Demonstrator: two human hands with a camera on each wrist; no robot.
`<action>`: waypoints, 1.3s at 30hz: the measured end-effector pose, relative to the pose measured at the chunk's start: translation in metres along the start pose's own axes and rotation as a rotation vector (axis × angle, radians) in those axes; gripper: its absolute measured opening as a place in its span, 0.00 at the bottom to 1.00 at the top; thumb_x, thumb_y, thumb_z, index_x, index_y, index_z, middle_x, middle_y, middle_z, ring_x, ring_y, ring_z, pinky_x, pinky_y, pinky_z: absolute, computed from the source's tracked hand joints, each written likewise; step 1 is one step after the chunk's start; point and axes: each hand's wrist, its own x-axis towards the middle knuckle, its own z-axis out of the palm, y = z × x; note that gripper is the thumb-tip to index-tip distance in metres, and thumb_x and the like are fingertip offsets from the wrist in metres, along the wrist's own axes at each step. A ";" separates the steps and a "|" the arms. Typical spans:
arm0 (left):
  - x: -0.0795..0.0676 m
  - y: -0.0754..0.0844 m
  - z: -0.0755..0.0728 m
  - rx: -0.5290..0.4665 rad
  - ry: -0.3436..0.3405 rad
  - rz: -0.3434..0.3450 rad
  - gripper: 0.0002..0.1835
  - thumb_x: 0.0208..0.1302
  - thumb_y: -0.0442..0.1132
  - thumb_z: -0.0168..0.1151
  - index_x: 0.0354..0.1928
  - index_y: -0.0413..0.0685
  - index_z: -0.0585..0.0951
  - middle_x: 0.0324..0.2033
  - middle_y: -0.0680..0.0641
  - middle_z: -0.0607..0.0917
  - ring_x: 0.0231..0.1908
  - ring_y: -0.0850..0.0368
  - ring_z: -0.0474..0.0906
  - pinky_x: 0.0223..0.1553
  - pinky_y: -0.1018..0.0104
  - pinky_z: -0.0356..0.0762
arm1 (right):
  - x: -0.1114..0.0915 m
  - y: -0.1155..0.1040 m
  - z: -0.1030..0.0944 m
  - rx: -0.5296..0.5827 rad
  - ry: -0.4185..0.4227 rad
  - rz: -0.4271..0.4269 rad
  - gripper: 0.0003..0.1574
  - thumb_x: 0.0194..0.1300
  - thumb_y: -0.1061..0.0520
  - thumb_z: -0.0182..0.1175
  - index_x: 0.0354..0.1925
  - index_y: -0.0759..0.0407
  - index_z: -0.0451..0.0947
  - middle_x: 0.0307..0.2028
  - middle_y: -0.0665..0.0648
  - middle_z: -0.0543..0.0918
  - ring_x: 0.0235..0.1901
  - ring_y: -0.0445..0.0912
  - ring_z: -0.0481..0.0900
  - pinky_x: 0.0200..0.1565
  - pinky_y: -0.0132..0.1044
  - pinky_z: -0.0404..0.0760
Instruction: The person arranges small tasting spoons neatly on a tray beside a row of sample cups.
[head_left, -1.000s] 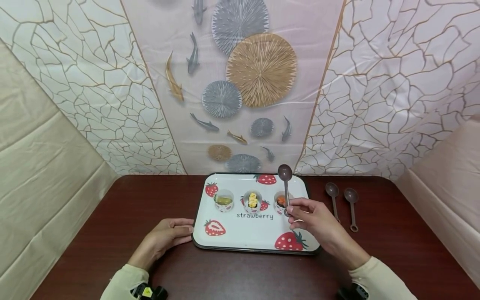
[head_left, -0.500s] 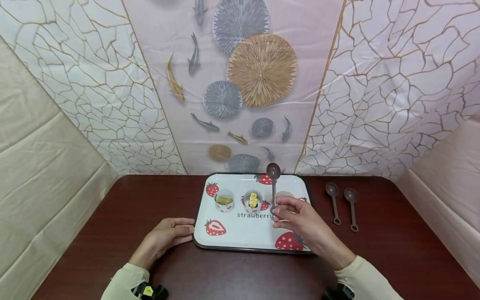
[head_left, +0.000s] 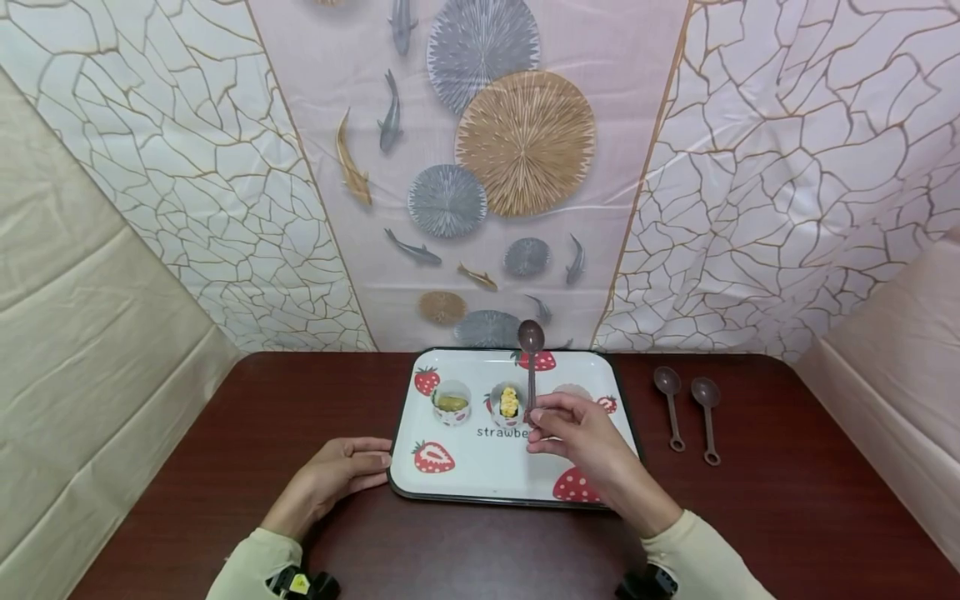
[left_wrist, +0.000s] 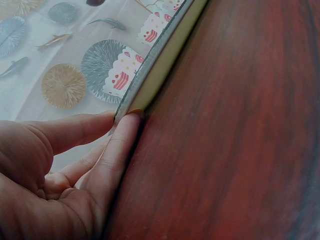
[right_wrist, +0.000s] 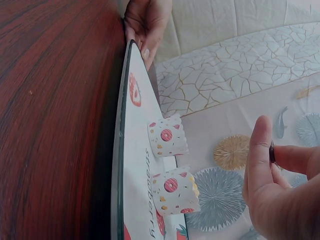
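With thumb and fingertips my right hand (head_left: 573,437) pinches the handle end of a brown spoon (head_left: 531,337), its bowl pointing up. It hovers over the strawberry-print tray (head_left: 480,479), just right of the middle paper cup (head_left: 507,423), which holds yellow corn-like pieces. A left paper cup (head_left: 451,419) contains something green. Mostly behind my right hand, the rim of a third cup (head_left: 572,389) shows; its contents are hidden. My left hand (head_left: 330,475) holds the tray's left edge; in the left wrist view, its thumb and a finger (left_wrist: 120,140) meet at the rim.
Two more brown spoons (head_left: 666,382) (head_left: 706,392) lie side by side on the dark wooden table (head_left: 810,500), right of the tray. A patterned cloth (head_left: 525,275) hangs behind the table's back edge, with beige panels at both sides.
My right hand has moved left with the spoon, from in front of the right cup to beside the middle cup. My left hand stays at the tray edge.
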 end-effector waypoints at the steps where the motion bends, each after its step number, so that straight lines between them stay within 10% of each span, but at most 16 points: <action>1: 0.000 0.000 0.000 0.000 0.000 -0.002 0.30 0.74 0.30 0.64 0.70 0.19 0.68 0.55 0.38 0.87 0.48 0.57 0.87 0.53 0.61 0.89 | 0.000 0.000 0.002 -0.008 0.005 0.005 0.19 0.80 0.65 0.56 0.62 0.78 0.72 0.40 0.56 0.85 0.36 0.43 0.85 0.45 0.37 0.91; 19: 0.001 -0.001 0.002 -0.002 0.020 -0.013 0.31 0.74 0.30 0.65 0.71 0.19 0.67 0.55 0.38 0.86 0.48 0.57 0.87 0.52 0.62 0.89 | 0.012 0.014 0.029 -0.087 -0.029 -0.036 0.14 0.78 0.64 0.59 0.49 0.79 0.79 0.31 0.56 0.82 0.27 0.40 0.83 0.33 0.34 0.90; 39: 0.001 0.000 0.001 -0.003 0.006 -0.004 0.30 0.74 0.30 0.64 0.70 0.19 0.68 0.54 0.38 0.86 0.48 0.58 0.87 0.53 0.62 0.89 | 0.025 0.030 0.054 -0.167 0.125 -0.010 0.10 0.74 0.69 0.56 0.43 0.73 0.84 0.28 0.59 0.83 0.22 0.42 0.83 0.29 0.39 0.91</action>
